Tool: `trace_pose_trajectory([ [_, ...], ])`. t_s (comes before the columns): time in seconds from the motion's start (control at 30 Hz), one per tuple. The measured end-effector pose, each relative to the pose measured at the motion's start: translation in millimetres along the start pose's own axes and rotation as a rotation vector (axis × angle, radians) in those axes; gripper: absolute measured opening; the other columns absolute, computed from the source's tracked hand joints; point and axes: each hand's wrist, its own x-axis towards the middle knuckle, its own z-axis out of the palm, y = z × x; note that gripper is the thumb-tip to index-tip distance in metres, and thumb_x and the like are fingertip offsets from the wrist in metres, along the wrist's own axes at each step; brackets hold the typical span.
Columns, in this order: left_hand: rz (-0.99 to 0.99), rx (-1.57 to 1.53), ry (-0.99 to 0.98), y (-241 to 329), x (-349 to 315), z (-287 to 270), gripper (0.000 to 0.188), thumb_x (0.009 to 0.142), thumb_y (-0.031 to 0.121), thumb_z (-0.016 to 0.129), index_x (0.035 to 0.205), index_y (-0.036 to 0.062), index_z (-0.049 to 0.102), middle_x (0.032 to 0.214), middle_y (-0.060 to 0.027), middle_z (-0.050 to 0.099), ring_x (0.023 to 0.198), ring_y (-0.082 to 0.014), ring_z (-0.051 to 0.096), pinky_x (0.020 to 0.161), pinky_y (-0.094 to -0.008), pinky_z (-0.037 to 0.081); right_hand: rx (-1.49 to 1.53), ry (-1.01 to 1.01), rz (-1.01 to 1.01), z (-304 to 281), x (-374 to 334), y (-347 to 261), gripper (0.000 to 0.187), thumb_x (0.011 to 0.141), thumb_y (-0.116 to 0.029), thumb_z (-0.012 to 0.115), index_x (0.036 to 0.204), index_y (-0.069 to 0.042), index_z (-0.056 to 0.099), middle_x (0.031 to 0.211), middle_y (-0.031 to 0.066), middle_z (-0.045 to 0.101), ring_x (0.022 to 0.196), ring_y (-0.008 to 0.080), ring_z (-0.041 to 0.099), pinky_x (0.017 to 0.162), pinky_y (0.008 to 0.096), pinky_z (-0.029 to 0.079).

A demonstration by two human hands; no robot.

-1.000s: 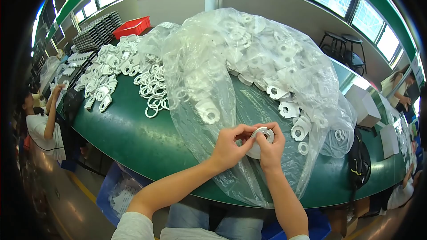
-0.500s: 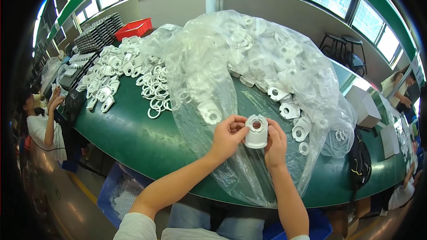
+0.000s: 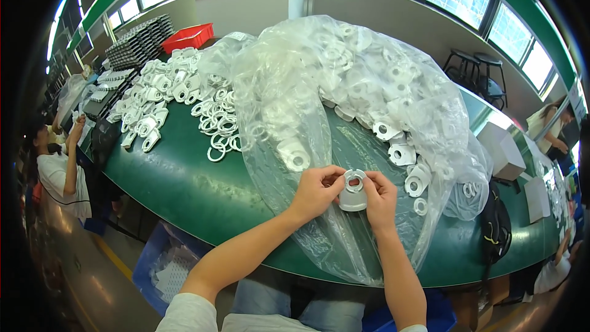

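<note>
In front of me, above the clear plastic bag, my left hand and my right hand hold a white plastic housing between them. It has a rounded top with a round hole and a wider, curved lower edge. Fingers of both hands pinch it at the sides of a white ring around the hole; whether this ring is a separate piece I cannot tell. Just beyond my left hand, a similar white part lies under the plastic. Several more white housings lie beyond my right hand.
On the green table, loose rings and a heap of white parts lie to the left. The large bag covers more parts. A red bin stands behind, a black bag at right, a blue bin below. People work at both sides.
My hands have lowered slightly and closed in around the top of the housing. The housing now leans differently, its upper ring between the fingers of both hands.
</note>
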Motion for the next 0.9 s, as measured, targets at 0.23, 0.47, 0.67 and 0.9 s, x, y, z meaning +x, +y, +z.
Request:
trace_pose_trajectory([
  [0.23, 0.1, 0.136, 0.105, 1, -2, -20, 0.018, 0.09, 0.012, 0.054, 0.097, -0.0018, 0.063, 0.079, -0.0038, 0.064, 0.065, -0.0065, 0.058, 0.054, -0.022, 0.049, -0.147, -0.053, 0.039, 7, 4, 2, 0.025, 0.094, -0.019, 0.045, 0.096, 0.0, 0.061, 0.084, 0.0049, 0.063, 0.071, 0.0077, 0.058, 0.06, 0.0202, 0.044],
  [0.47, -0.076, 0.046, 0.472, 7, -67, -158, 0.021, 0.089, 0.013, 0.056, 0.101, -0.0029, 0.062, 0.08, -0.0063, 0.064, 0.063, -0.0115, 0.06, 0.05, -0.023, 0.049, -0.031, -0.091, 0.094, -15, 4, 12, 0.029, 0.097, -0.026, 0.042, 0.093, -0.001, 0.057, 0.083, 0.0097, 0.063, 0.067, 0.0147, 0.062, 0.053, 0.0213, 0.046],
  [0.67, -0.095, -0.005, 0.882, 12, -103, -331, 0.031, 0.088, 0.009, 0.055, 0.112, -0.0094, 0.053, 0.097, -0.0162, 0.063, 0.076, -0.0221, 0.066, 0.064, -0.0285, 0.056, -0.076, -0.152, 0.073, -4, 11, 23, 0.03, 0.096, -0.027, 0.043, 0.09, -0.001, 0.057, 0.08, 0.0093, 0.063, 0.063, 0.0143, 0.062, 0.049, 0.0208, 0.045],
  [0.9, -0.028, 0.923, 0.757, 17, -69, -337, 0.041, 0.075, 0.013, 0.066, 0.113, -0.0011, 0.057, 0.109, -0.0194, 0.062, 0.085, -0.0253, 0.066, 0.075, -0.0314, 0.052, -0.092, -0.066, 0.055, -14, 4, 11, 0.026, 0.096, -0.02, 0.045, 0.086, 0.0, 0.058, 0.078, 0.0084, 0.063, 0.064, 0.0135, 0.061, 0.051, 0.0213, 0.044],
])
